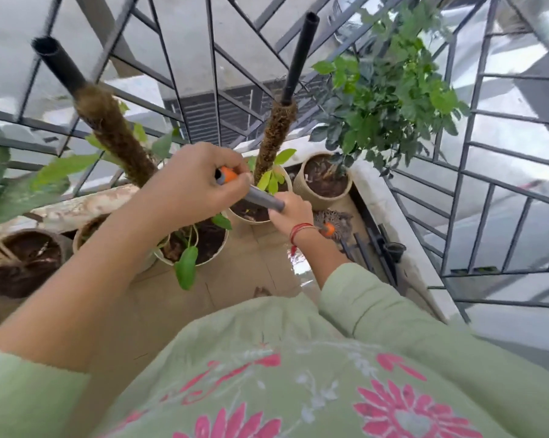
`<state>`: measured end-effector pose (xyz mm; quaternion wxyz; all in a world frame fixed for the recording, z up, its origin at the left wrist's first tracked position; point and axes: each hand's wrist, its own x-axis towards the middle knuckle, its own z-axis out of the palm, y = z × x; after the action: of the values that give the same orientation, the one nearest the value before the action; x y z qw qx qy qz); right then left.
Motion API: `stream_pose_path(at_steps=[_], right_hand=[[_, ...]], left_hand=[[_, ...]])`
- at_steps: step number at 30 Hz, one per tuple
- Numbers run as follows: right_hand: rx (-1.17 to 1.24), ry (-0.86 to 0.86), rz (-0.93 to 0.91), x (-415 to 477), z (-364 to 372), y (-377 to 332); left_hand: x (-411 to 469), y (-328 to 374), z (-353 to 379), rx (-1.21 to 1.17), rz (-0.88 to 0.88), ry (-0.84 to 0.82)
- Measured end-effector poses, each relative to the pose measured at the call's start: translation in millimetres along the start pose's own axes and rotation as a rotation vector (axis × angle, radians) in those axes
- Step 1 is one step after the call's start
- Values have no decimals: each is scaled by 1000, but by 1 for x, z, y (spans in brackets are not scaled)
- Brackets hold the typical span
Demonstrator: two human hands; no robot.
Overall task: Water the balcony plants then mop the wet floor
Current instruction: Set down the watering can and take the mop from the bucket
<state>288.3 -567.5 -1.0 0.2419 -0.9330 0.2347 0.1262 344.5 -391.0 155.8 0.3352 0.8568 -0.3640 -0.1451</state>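
Above the pots (pixel 325 202), fingers (pixel 225 194) of left hand (pixel 191 184) and right hand (pixel 290 213) grip mop handle (pixel 263 199).

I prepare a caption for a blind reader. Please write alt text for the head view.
A person grips a grey mop handle with both hands, the left hand at its orange top, the right hand lower. The mop head rests on the wet floor beside pots with plants, along a metal railing.

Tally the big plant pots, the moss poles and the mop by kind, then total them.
Big plant pots: 5
Moss poles: 2
Mop: 1
Total: 8
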Motion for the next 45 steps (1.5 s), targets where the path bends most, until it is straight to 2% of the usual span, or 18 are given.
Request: stream_pose_path(at_steps=[7,14,18,23,28,34,41,45], right_hand=[[165,-8,96,-26,34,-10],[361,260,207,-76,84,-114],[518,324,262,-86,98,-167],[609,289,245,-94,100,-198],[564,268,181,-96,91,-189],[495,251,202,-80,78,-157],[450,245,160,-52,37,-75],[388,257,211,-23,6,-15]], left_hand=[[-33,-27,2,124,209,-195],[-90,-64,-84,269,462,-273],[-102,-65,-133,365,585,-273],[-108,-54,-165,333,582,-204],[-107,-42,-160,364,566,-104],[-90,-32,-131,430,562,-77],[-43,-7,-63,451,516,-102],[5,17,-16,393,497,-129]])
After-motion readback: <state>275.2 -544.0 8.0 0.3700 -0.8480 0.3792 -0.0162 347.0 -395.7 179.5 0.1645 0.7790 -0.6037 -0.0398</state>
